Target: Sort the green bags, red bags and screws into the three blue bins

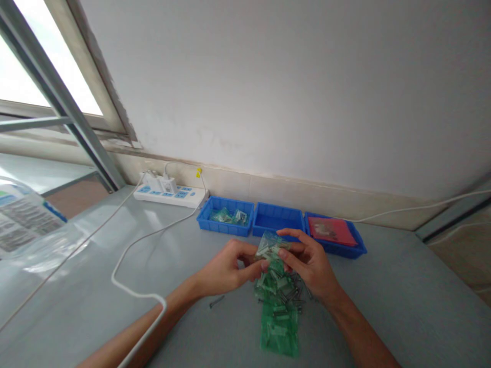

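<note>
Both hands meet above the grey table (pixel 402 301), near the middle of the scene. Left hand (pixel 226 268) and right hand (pixel 309 260) together pinch a small green-tinted clear bag (pixel 270 247); left thumb and fingertips closed on its near-left edge, right fingers curled over its right side. Bag held just above the table, in front of the blue trays.

Below the hands: a pile of green bags (pixel 279 312) and loose small metal screws (pixel 293 295), running toward the near edge. One stray screw (pixel 217 302) lies apart to the left of the pile.

Far side, along the wall, three blue trays in a row, touching: left tray (pixel 224 225) holds a few filled bags; middle tray (pixel 278 219) shows bare floor; right tray (pixel 358 245) holds a red flat packet (pixel 332 231).

Far left: white power strip (pixel 172 194) with plugs in it, blue sockets. White cable (pixel 130 255) loops across the table and over the left forearm.

Near left: clear plastic bag (pixel 23 214) with a printed label, blue and white; writing too blurred to read. No other legible text.
</note>
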`<state>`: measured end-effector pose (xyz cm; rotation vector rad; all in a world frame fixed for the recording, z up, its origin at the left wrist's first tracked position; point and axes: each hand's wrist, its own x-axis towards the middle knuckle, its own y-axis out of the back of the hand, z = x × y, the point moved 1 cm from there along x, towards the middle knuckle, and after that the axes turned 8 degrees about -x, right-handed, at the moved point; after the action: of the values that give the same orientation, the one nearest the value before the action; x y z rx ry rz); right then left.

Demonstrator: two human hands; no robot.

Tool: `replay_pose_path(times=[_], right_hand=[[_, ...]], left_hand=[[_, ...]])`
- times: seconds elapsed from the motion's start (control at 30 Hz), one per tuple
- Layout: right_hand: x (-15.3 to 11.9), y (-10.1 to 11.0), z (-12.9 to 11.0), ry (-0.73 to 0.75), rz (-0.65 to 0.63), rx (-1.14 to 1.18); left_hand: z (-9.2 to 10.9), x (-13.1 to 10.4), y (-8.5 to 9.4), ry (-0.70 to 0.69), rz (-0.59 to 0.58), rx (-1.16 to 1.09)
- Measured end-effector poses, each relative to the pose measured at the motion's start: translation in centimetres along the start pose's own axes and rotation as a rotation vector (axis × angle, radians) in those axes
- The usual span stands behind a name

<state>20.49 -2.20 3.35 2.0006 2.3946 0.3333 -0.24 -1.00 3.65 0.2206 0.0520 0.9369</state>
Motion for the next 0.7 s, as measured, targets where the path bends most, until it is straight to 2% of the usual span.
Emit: replay_pose_path(times=[0.1, 0.17, 0.23, 0.3, 0.37, 0.4, 0.5, 0.6, 0.7], right_hand=[[0.2, -0.1, 0.2, 0.0, 0.032, 0.072], [0.5, 0.0, 0.4, 0.002, 0.085, 0.079], [0.6, 0.2, 0.7, 0.007, 0.153, 0.048], [0.8, 0.4, 1.1, 0.011, 0.199, -0.001], [0.8, 0.5, 1.4, 0.012, 0.215, -0.071], [0.8, 0.6, 1.5, 0.02, 0.218, -0.128], [0.5, 0.9, 1.4, 0.108, 0.19, -0.442], [0.0, 1.2, 1.0, 0.236, 0.054, -0.774], [-0.3, 1.3, 0.8, 0.279, -0.082, -0.917]], left_hand=[[-0.2, 0.0, -0.2, 0.102, -0.079, -0.199], [-0.4, 0.3, 0.0, 0.117, -0.064, -0.285], [-0.6, 0.8, 0.6, 0.09, 0.061, -0.36], [-0.8, 1.3, 1.3, 0.09, 0.252, -0.443], [-1.1, 1.5, 1.7, 0.158, 0.383, -0.469], [-1.2, 1.6, 1.8, 0.201, 0.402, -0.452], [-1.2, 1.5, 1.6, 0.255, 0.347, -0.407], [-0.8, 1.3, 1.1, 0.206, 0.29, -0.434], [-0.4, 1.2, 0.7, 0.176, 0.265, -0.439]])
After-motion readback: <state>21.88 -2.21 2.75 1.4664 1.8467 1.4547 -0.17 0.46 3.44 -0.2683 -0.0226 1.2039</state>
